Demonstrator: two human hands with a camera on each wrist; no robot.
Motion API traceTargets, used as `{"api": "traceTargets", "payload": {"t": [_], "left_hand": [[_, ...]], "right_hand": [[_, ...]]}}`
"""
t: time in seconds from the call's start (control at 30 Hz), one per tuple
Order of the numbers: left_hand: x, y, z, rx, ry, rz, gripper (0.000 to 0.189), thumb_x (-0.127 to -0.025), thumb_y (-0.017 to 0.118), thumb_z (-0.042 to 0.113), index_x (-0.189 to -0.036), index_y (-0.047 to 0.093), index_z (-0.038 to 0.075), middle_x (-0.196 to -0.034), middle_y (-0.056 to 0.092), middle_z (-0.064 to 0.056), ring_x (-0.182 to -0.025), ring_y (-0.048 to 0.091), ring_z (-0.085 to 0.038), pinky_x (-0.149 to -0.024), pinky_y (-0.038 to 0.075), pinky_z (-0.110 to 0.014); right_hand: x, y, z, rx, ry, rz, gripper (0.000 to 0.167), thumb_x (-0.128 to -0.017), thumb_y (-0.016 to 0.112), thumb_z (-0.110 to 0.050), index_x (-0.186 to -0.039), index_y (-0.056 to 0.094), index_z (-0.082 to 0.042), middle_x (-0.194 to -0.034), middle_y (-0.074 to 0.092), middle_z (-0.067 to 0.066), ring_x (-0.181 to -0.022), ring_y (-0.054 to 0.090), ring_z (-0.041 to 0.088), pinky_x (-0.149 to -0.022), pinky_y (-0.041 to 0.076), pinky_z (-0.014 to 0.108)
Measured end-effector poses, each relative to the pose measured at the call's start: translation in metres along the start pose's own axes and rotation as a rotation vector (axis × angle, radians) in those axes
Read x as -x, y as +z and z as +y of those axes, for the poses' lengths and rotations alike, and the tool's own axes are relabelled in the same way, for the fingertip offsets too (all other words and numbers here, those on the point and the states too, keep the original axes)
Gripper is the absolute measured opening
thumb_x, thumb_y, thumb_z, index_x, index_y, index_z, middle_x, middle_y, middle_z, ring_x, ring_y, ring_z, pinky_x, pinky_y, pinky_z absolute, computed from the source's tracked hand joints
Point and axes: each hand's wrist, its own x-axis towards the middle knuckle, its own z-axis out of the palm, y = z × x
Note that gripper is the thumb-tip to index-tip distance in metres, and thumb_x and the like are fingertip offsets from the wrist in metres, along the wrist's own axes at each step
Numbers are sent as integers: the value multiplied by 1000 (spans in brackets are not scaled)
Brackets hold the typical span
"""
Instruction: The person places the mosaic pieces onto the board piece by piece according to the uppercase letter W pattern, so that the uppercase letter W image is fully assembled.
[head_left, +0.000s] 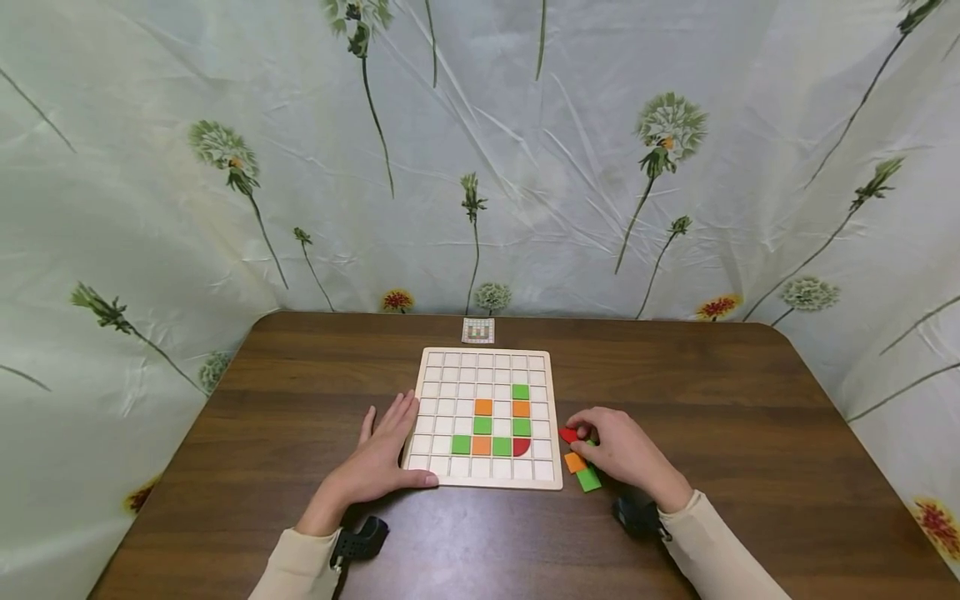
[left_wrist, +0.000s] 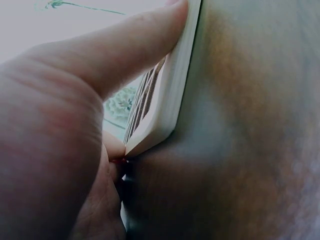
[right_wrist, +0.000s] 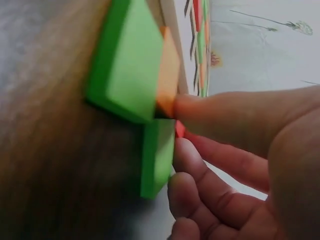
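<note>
A square pale wooden board with a grid of white cells lies on the table, bearing several green, orange and red tiles. My left hand rests along its left edge with fingers spread, and the thumb lies over the front left corner. To the right of the board my right hand bends its fingers over a small group of loose tiles. Its fingertips are at a red tile, and its thumb is by an orange tile. Green tiles lie beside these. Whether the red tile is pinched is hidden.
A small card with a printed grid pattern lies behind the board. The brown wooden table reaches back to a flower-printed cloth hanging behind it. Dark wrist devices are on both wrists.
</note>
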Motion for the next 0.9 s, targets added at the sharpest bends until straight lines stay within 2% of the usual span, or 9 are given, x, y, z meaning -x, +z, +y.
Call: {"api": "traceTargets", "payload": {"t": [0.2, 0.67, 0.9], "left_hand": [[0, 0, 0, -1, -1, -2, 122, -78, 77, 63, -160, 12, -1, -168, 4, -14, -154, 1, -32, -115, -12, -60], [-1, 1, -2, -5, -14, -15, 123, -78, 77, 63, -160, 10, 1, -168, 3, -13, -155, 0, -31, -116, -12, -59], [-1, 1, -2, -3, -12, -13, 122, -78, 77, 63, -160, 11, 1, -168, 3, -13, -155, 0, -31, -116, -12, -59]], "right_hand": [[0, -1, -3, -7, -2, -6, 17, -86, 78, -9, -103, 76, -8, -87, 62, -3, -77, 53, 13, -71, 49, 32], [1, 4, -3, 62, -59, 78, 17, -84, 81, -13, -100, 77, -9, -90, 64, -4, -78, 55, 11, -73, 51, 33], [-1, 4, -4, 48, -32, 106, 17, -85, 80, -14, -101, 75, -10, -92, 65, -1, -79, 55, 13, -73, 51, 34]]}}
